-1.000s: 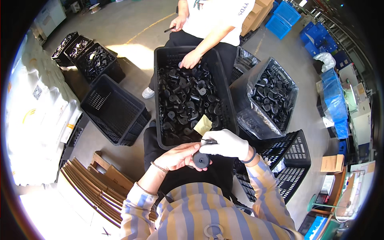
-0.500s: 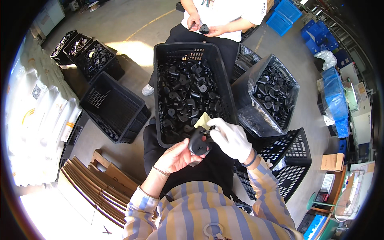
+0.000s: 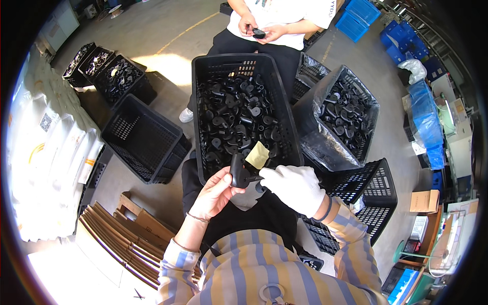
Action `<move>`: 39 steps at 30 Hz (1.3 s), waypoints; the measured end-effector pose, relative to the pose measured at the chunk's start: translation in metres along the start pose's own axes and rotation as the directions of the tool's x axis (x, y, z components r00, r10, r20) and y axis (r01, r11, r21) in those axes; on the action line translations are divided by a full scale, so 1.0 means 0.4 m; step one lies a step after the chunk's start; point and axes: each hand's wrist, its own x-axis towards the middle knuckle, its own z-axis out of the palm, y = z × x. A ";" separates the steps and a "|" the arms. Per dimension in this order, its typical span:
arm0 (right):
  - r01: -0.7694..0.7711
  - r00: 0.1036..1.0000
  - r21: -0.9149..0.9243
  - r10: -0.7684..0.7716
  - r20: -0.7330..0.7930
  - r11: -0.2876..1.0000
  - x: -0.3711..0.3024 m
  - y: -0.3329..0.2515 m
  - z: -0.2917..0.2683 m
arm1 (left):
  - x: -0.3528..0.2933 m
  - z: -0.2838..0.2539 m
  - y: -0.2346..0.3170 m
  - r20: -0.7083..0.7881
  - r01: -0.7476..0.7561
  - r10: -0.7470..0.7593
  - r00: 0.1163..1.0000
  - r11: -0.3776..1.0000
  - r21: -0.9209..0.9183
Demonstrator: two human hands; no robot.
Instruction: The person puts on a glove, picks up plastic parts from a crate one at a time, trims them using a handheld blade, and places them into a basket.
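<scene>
My bare left hand [image 3: 213, 193] holds a black plastic part [image 3: 238, 170] upright over my lap. My right hand [image 3: 295, 185], in a white glove, pinches a small dark tool [image 3: 254, 179] with its tip against the part. Just beyond them stands a black crate [image 3: 203, 109] filled with several similar black parts, and a tan paper slip [image 3: 257, 155] lies on the pile at its near end. Across the crate another person's hands [image 3: 259, 31] hold a black part.
An empty black crate [image 3: 145, 140] sits to my left, with more filled crates [image 3: 109, 76] beyond it. A plastic-lined crate of parts [image 3: 343, 119] is on my right, above empty crates [image 3: 373, 195]. Flattened cardboard [image 3: 122, 244] lies at lower left, white sacks [image 3: 48, 147] along the left.
My hands lifted the part from lap level toward the crate's near edge, and the tool now touches it. The other person's hand left the crate and now holds a part.
</scene>
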 end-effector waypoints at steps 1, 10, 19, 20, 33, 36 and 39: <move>0.012 1.000 -0.018 -0.012 0.006 1.000 0.002 -0.002 -0.001 | -0.001 0.000 0.000 -0.006 -0.001 0.001 1.000 1.000 0.004; 0.085 0.995 -0.138 -0.092 -0.046 0.987 0.011 -0.007 0.001 | -0.002 0.012 0.005 -0.015 -0.013 0.014 1.000 0.999 0.033; 0.063 0.997 -0.217 -0.054 0.050 0.974 0.019 -0.019 -0.010 | -0.001 0.023 0.007 -0.047 -0.039 0.048 0.998 0.985 0.170; 0.031 0.992 -0.196 -0.006 0.125 0.980 0.019 -0.017 -0.010 | -0.001 0.026 0.006 -0.055 -0.053 0.066 0.996 0.974 0.222; -0.462 0.767 0.870 -0.413 0.491 0.175 0.016 0.136 0.092 | 0.007 0.123 0.067 0.637 -0.608 0.236 0.734 -0.188 0.771; -0.647 0.740 0.745 -0.370 0.562 -0.163 0.002 0.115 0.109 | 0.013 0.136 0.090 0.839 -0.711 0.078 0.539 -0.492 0.502; -0.704 0.701 0.631 -0.463 0.542 -0.326 0.004 0.100 0.104 | 0.009 0.123 0.094 0.862 -0.699 0.051 0.504 -0.562 0.441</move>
